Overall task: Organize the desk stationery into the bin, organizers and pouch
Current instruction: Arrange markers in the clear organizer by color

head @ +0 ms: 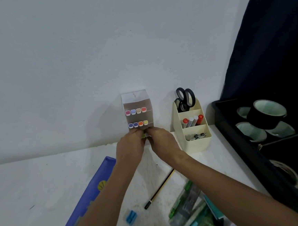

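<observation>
A translucent marker box (pixel 137 110) stands against the wall, with two rows of coloured marker caps showing. My left hand (pixel 130 147) and my right hand (pixel 162 141) meet at the box's lowest row, fingers pinched on markers (pixel 145 135) with green and pale caps. Right of it a cream organizer (pixel 192 127) holds black scissors (pixel 184 99), red and white markers and small clips. On the desk lie a blue pencil case (pixel 90 195), a black-and-yellow pencil (pixel 160 189), a blue sharpener (pixel 131 217) and a clear pouch of green pens (pixel 191 212).
A black bin (pixel 247 149) at the right edge holds several rolls of tape, one black roll (pixel 267 114) on top. A dark curtain hangs above it. A teal notebook (pixel 213 208) lies beside the pouch. The white wall is close behind the box.
</observation>
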